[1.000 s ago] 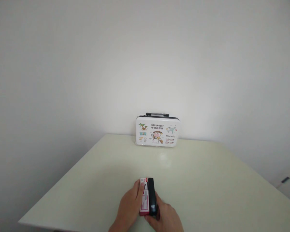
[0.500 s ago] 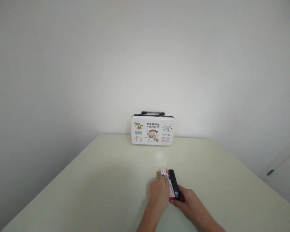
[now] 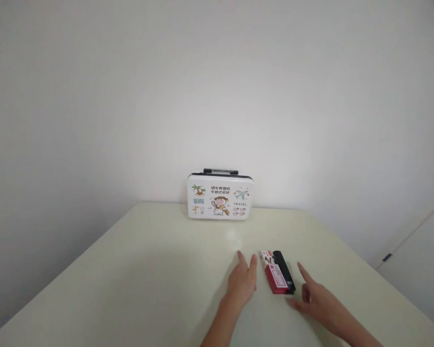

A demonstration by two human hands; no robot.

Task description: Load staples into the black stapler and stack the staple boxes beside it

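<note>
Both my hands lie open and empty on the pale table (image 3: pixel 148 270), one on each side of a small box. My left hand (image 3: pixel 243 282) rests flat, fingers stretched forward and slightly spread, just to the left of the red and white box (image 3: pixel 273 276), near it without touching. My right hand (image 3: pixel 313 296) is low over the tabletop just right of the box, forefinger pointing ahead and thumb reaching toward the box's near corner; whether the thumb tip touches that corner I cannot tell. The box lies flat, its long side running away from me and angled a little to the left, and a black bar-shaped object (image 3: pixel 285 276) lies along its right edge, touching it. Well beyond, at the far edge of the table against the white wall (image 3: pixel 217 86), a small white case (image 3: pixel 220 197) with cartoon pictures and a dark handle stands upright.
</note>
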